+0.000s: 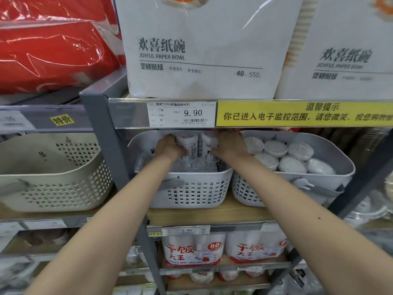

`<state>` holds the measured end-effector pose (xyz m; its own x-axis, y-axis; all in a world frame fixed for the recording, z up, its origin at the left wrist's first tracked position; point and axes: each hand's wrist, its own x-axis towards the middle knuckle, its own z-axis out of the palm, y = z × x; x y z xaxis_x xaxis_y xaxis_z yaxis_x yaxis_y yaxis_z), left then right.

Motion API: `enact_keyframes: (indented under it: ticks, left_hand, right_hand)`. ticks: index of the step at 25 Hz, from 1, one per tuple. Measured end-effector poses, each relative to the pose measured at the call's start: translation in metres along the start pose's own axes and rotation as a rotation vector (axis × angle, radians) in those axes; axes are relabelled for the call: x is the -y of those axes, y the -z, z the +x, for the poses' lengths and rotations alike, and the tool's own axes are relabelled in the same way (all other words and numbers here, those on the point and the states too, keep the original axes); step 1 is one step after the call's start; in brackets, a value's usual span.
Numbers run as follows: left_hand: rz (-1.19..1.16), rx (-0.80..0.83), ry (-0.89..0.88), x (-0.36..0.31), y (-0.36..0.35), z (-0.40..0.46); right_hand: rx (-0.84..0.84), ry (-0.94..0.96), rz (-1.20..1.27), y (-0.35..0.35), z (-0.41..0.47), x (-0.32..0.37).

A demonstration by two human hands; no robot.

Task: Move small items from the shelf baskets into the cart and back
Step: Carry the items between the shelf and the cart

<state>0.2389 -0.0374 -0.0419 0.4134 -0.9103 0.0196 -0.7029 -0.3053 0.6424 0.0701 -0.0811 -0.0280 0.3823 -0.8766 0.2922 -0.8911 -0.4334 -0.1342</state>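
A white perforated basket (pixel 191 188) stands on the wooden shelf, holding clear plastic packs. Both my arms reach into it. My left hand (pixel 168 147) grips an upright white cylindrical container (pixel 188 141) near the basket's back. My right hand (pixel 228 145) grips a second white container (pixel 207 143) just to the right of the first. The two containers stand side by side, almost touching. The cart is out of view.
A grey basket (pixel 331 173) of round cotton-swab tubs sits to the right, a cream basket (pixel 53 179) to the left. The upper shelf's price rail (pixel 182 113) hangs just above my hands. Paper bowl packs (pixel 200 50) stand on top; red-and-white packs fill the shelf below.
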Motion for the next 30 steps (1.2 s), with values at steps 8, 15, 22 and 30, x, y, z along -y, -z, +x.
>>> enact_keyframes:
  ticks: [8, 15, 22, 30]
  left_hand:
    - [0.029, -0.014, -0.046, -0.005, -0.004, -0.002]
    - [0.083, -0.012, -0.016, -0.010, -0.003, -0.006]
    - [0.147, -0.002, -0.031, -0.010, 0.020, -0.021]
    - [0.327, -0.040, -0.587, -0.002, 0.034, -0.104]
  right_hand:
    - [0.016, 0.002, -0.037, 0.003, -0.004, 0.003]
    - [0.043, -0.021, -0.046, 0.005, -0.005, 0.005]
    - [0.021, 0.086, 0.018, 0.021, -0.016, 0.001]
    - [-0.203, 0.377, -0.096, 0.054, -0.122, -0.022]
